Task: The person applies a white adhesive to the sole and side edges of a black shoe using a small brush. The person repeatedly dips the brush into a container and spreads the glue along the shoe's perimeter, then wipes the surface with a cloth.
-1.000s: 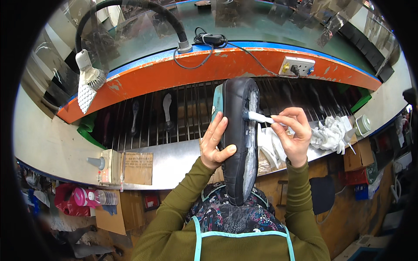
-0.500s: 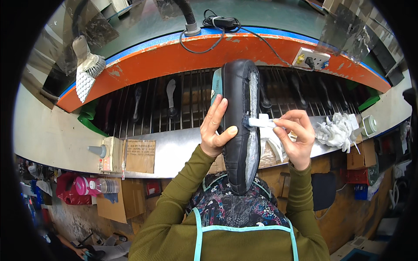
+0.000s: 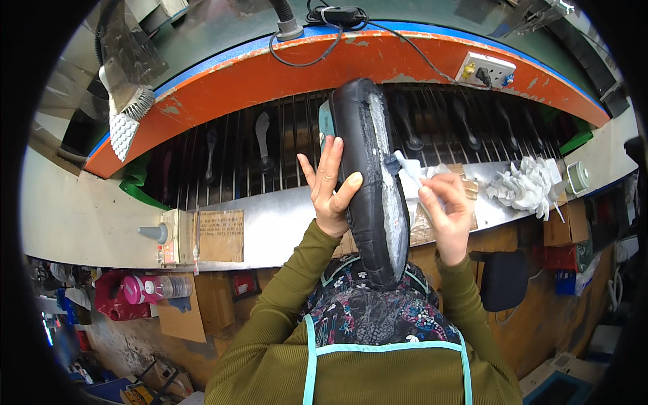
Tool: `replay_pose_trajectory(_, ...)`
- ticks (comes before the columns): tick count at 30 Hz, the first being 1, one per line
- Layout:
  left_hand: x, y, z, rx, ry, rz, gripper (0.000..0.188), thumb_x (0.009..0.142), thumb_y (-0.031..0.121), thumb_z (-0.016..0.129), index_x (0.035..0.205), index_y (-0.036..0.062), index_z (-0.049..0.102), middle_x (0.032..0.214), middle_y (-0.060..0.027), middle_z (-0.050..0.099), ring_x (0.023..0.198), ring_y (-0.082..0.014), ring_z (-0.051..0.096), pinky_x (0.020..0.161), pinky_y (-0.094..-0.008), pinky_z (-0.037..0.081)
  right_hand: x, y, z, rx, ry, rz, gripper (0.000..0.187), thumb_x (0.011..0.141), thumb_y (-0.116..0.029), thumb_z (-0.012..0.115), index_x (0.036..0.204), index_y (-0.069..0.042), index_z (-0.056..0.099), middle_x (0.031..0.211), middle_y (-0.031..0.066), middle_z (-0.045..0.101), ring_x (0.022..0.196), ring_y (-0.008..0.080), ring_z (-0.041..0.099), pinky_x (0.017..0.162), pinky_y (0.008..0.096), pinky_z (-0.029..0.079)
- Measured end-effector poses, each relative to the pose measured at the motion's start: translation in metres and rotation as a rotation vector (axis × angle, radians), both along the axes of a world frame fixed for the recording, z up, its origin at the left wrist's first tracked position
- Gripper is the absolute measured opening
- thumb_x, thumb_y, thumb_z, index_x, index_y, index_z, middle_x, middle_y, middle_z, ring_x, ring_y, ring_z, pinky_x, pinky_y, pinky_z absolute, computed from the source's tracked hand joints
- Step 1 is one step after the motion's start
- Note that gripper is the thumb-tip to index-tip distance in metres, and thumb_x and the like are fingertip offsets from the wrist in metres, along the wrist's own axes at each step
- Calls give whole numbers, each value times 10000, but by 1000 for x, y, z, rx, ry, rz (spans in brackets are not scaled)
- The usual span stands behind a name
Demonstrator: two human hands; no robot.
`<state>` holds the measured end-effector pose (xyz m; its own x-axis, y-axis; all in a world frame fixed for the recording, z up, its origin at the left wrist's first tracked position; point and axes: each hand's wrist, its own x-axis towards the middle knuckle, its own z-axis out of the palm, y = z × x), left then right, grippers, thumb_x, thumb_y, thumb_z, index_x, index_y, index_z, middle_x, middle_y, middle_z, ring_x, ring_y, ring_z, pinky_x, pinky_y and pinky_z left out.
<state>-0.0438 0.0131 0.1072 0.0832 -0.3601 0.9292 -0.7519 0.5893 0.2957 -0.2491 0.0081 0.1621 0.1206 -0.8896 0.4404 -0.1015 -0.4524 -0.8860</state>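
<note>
The black shoe (image 3: 358, 182) is gripped at its left side by the left hand (image 3: 331, 196), fingers spread. To its right, a brush (image 3: 407, 167) is pinched in the right hand (image 3: 449, 212). Bare surface (image 3: 273, 229) is seen left of the shoe, an orange edge (image 3: 223, 93) beyond it.

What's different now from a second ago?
The black shoe's far end has tipped left. The brush has shifted across the shoe's pale strip to its right side, and its handle, nearly level before, now slants down to the right. The view has shifted slightly too. Nothing was let go or newly taken: the left hand still holds the shoe, the right hand the brush.
</note>
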Motion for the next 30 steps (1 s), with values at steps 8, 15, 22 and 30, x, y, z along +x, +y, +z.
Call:
replay_pose_trajectory(8, -3, 11, -19, 123, 36, 68, 523, 795, 130, 731, 1256, 241, 508, 1469, -222, 394, 1347, -440, 385, 1097, -621, 222, -14, 60, -10, 407, -129, 150, 123, 873, 12, 639, 977, 54, 689, 974, 40, 551, 832, 80, 529, 752, 206, 424)
replay_pose_trajectory(15, -5, 15, -22, 149, 36, 26, 539, 762, 123, 746, 1248, 233, 539, 1461, -225, 403, 1338, -447, 393, 1078, -604, 285, -4, 55, -15, 230, 18, -5, 155, 841, -67, 715, 977, 5, 725, 936, 54, 561, 831, 113, 548, 680, 225, 457)
replay_pose_trajectory(22, 0, 17, -21, 124, 10, 26, 544, 752, 138, 753, 1240, 257, 545, 1438, -226, 433, 1318, -453, 418, 1052, -598, 331, 4, 36, -5, 27, 143, -79, 141, 827, -64, 729, 958, -12, 727, 936, 35, 540, 755, 83, 520, 583, 214, 441)
replay_pose_trajectory(30, 3, 17, -16, 125, -18, 28, 563, 727, 121, 774, 1229, 252, 558, 1437, -223, 436, 1323, -437, 419, 1058, -587, 329, -3, 14, -7, -137, 192, -26, 150, 798, -41, 736, 947, -38, 737, 915, 48, 564, 711, 98, 536, 580, 220, 447)
